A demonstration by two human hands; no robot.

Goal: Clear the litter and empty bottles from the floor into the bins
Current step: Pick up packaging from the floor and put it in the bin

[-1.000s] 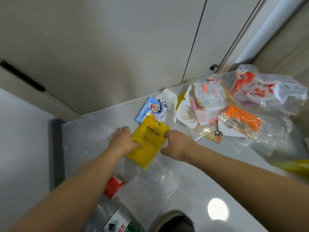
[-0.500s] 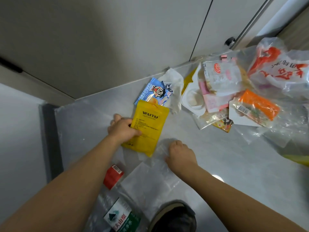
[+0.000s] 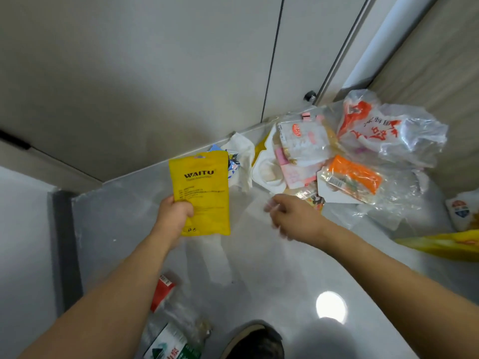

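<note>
Grey floor [image 3: 259, 255] meets white cabinet doors [image 3: 155, 73] along its far edge. Since a moment ago the left hand [image 3: 174, 212] has lifted the yellow packet [image 3: 201, 187] upright off the floor, fingers and thumb pinching its lower left edge. The right hand [image 3: 293, 216] (blurred) now hovers with loosely curled, empty fingers before the litter pile [image 3: 350, 164], bare floor beneath.

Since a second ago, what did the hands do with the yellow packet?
The left hand has lifted the yellow packet off the floor and now holds it up by its lower corner. The right hand let go of the packet, touched the clear bag near the shoe, then swung right toward the wrapper pile, holding nothing. The pile and the plastic bottle stayed put.
</note>
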